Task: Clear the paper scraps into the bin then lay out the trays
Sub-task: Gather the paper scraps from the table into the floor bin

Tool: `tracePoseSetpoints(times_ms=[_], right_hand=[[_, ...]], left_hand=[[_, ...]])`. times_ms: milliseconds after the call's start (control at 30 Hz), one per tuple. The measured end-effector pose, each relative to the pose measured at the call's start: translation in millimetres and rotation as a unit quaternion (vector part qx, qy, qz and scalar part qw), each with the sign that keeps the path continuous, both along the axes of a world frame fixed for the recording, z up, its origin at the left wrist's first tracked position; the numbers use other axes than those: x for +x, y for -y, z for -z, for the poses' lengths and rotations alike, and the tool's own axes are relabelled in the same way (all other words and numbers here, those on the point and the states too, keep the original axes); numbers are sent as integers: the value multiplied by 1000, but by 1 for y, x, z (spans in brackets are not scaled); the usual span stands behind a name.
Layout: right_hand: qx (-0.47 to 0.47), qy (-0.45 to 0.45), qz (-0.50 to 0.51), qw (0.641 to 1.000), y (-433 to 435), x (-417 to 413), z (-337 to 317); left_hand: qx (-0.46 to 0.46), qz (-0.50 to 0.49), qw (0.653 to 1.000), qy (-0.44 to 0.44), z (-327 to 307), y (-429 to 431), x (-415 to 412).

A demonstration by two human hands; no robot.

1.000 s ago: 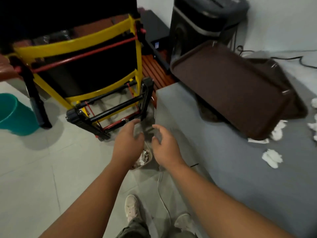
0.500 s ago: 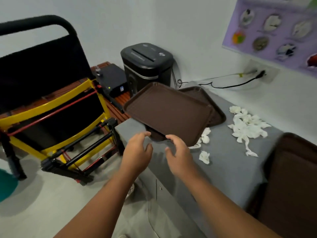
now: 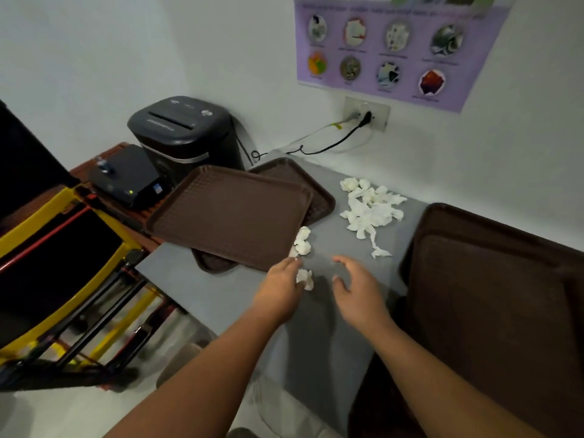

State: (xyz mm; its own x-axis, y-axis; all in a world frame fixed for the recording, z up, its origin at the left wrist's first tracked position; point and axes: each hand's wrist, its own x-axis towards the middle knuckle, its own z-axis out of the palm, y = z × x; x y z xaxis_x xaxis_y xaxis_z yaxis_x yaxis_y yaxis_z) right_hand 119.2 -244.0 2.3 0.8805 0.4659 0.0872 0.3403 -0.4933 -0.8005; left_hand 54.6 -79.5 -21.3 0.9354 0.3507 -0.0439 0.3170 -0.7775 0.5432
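Hovering over the grey tabletop (image 3: 221, 298), the left hand (image 3: 279, 289) and right hand (image 3: 360, 292) flank a small crumpled white paper scrap (image 3: 305, 278), fingers spread, loosely bent, clamped on nothing. Scrap-clearing looks like the step in hand: a bigger heap of torn white paper (image 3: 371, 210) lies near the wall, with two more wads (image 3: 302, 243) just beside the stacked brown plastic trays (image 3: 227, 216). Next move probably calls for a two-handed scoop.

poster (image 3: 401, 49) lettering unreadable, right tray (image 3: 505, 295) cut off
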Motion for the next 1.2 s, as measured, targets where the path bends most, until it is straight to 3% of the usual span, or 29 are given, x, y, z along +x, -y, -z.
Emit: tracePoseSetpoints(times_ms=[267,467,633,867,1200], right_hand=[[3,24,12,1000,10,3,4],[5,17,29,999,3,3,7],[-22,-18,51,998,-15,4,8],[-66,-98,44,992,-59,17,17],[-85,-76,86,990,-113,42,25]], left_hand=[[94,92,986,-105,25,2,22],[67,123,983,-118,21,-2,26],[8,49,999,-13,-6,-18,30],[0,23,1000,18,-49,-72,43],[-134,3,987,84,-65,-131,53]])
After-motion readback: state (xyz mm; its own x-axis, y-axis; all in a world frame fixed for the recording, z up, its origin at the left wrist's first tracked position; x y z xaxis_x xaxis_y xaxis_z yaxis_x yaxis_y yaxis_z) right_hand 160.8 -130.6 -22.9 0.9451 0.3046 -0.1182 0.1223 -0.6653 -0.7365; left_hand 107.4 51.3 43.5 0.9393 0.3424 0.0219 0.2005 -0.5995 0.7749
